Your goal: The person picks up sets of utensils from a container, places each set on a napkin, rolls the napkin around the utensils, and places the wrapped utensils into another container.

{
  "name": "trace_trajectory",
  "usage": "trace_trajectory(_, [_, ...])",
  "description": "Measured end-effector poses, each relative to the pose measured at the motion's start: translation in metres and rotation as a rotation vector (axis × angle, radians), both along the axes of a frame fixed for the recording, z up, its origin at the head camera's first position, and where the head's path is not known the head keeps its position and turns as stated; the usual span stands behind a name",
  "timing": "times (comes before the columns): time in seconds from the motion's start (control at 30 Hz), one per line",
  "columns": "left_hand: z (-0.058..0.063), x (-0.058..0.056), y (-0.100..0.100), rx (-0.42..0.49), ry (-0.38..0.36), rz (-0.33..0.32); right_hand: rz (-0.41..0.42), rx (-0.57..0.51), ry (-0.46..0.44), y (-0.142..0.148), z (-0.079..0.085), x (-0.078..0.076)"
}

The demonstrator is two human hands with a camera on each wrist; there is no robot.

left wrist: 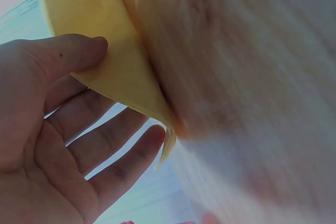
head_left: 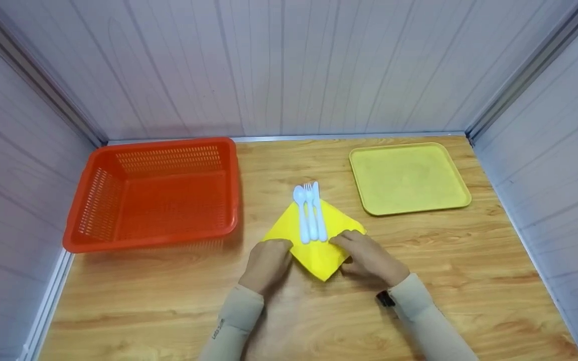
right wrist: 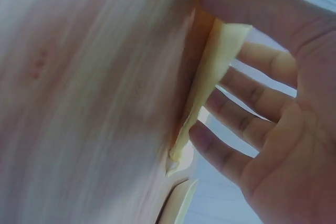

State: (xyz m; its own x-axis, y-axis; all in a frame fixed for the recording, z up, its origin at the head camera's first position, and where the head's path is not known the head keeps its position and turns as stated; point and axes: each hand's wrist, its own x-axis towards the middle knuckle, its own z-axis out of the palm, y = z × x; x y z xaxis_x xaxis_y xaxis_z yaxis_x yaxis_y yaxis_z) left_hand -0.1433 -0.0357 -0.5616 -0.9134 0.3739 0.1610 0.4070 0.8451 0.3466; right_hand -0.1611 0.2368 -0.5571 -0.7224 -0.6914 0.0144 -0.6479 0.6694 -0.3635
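A yellow napkin (head_left: 316, 258) lies like a diamond on the wooden table, one corner toward me. On it a pale blue spoon (head_left: 302, 215), fork (head_left: 311, 215) and knife (head_left: 320, 216) lie side by side, their heads past its far corner. My left hand (head_left: 266, 263) pinches the left side; in the left wrist view the thumb (left wrist: 86, 53) presses one face of the napkin (left wrist: 123, 77), fingers behind. At the right side, my right hand (head_left: 372, 255) holds the napkin (right wrist: 223, 51) between thumb and fingers. Neither hand touches the cutlery.
A red plastic basket (head_left: 234, 200) with slotted walls stands at the left. Toward the back right lies a yellow-green tray (head_left: 409, 178). Pale panel walls (head_left: 279, 70) enclose the table (head_left: 143, 301) at the back and both sides.
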Motion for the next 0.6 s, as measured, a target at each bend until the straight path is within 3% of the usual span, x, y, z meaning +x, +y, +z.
trace_trajectory(0.23, [0.001,-0.006,-0.002,0.015,0.029,-0.001,-0.072,-0.011,0.12,-0.001,-0.007,-0.009])
trace_trajectory(0.4, [0.002,-0.013,-0.004,0.034,-0.023,0.018,-0.12,-0.05,0.093,0.0,-0.008,-0.021])
trace_trajectory(0.6, [0.001,-0.021,-0.006,0.055,-0.093,0.05,-0.181,-0.044,-0.001,-0.002,-0.007,-0.032])
